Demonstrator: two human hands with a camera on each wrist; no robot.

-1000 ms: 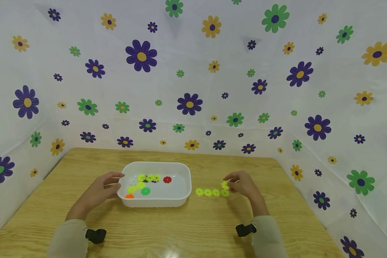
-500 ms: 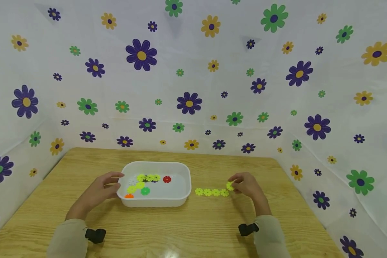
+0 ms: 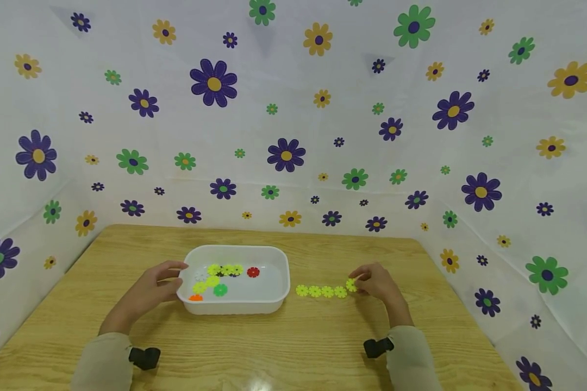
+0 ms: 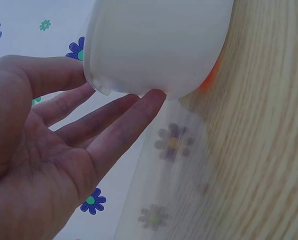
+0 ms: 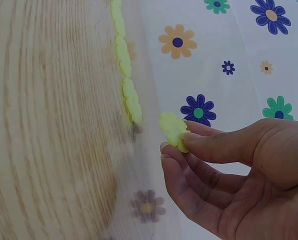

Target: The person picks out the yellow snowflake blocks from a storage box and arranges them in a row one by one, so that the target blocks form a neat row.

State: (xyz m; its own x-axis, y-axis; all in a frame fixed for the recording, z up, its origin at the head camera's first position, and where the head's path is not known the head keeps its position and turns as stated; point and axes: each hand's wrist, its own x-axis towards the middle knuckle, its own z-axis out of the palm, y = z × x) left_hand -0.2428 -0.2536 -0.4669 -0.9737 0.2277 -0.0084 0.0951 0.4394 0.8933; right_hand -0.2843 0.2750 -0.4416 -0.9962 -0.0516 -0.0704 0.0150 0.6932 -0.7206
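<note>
My right hand (image 3: pixel 378 279) pinches a yellow flower-shaped plastic disc (image 3: pixel 351 285) between thumb and fingers. In the right wrist view that yellow disc (image 5: pixel 174 131) is held upright, a small gap from the end of a row of similar discs (image 5: pixel 123 62). From above, this row of yellow discs (image 3: pixel 321 291) lies on the table right of a white tray (image 3: pixel 235 308). My left hand (image 3: pixel 154 285) rests with extended fingertips against the tray's left end; in the left wrist view its fingers (image 4: pixel 124 127) touch the tray wall (image 4: pixel 159 45) without wrapping round it.
Inside the tray are several yellow discs (image 3: pixel 206 284), a green disc (image 3: pixel 220 290), a red disc (image 3: pixel 253 272) and an orange disc (image 3: pixel 195 297), with dark and pale ones. The wooden table (image 3: pixel 215 353) meets flower-printed white cloth (image 3: pixel 254 125) behind and at the sides.
My right hand has moved slightly right with its yellow disc, from above the row's right end to just beside it, then a little lower. The left hand stays at the tray.
</note>
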